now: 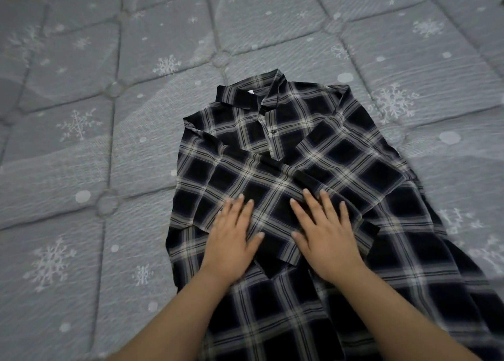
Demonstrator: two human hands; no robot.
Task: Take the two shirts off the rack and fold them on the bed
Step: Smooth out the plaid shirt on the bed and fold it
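A black and white plaid shirt point(275, 164) lies front up on the bed point(81, 142), collar pointing away from me. Both of its sleeves are folded in across the chest. My left hand point(231, 237) lies flat on the folded left sleeve with fingers straight. My right hand point(324, 232) presses flat on the folded right sleeve beside it, fingers spread. Only this one shirt is in view; no rack shows.
The grey quilted bed cover with white snowflakes point(392, 104) stretches all around the shirt, to the left, far side and right. The shirt's lower hem runs out of view at the bottom right.
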